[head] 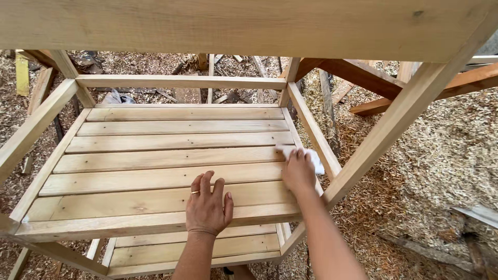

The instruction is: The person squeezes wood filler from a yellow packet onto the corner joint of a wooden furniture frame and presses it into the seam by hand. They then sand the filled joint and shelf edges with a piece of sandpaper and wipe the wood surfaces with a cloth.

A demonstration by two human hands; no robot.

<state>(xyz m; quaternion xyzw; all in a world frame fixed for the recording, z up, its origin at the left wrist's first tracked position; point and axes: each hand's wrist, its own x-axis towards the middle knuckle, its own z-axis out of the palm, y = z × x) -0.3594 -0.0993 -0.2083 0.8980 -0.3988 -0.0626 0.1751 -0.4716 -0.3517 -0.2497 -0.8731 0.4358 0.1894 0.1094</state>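
step: wiping slatted shelf (155, 155) | right hand (298, 171) pressed white cloth (314, 158), fingers curled on it | left hand (207, 205) flat, open, bracing | next probably needs steady strokes along slats

We see the slatted shelf (155, 155) of bare, pale wood, matt and unvarnished, with grain and small knots showing. Its frame (399, 114) is the same raw timber. The white cloth (314, 158) looks soft and crumpled. Coarse wood shavings (446, 155) cover the ground.
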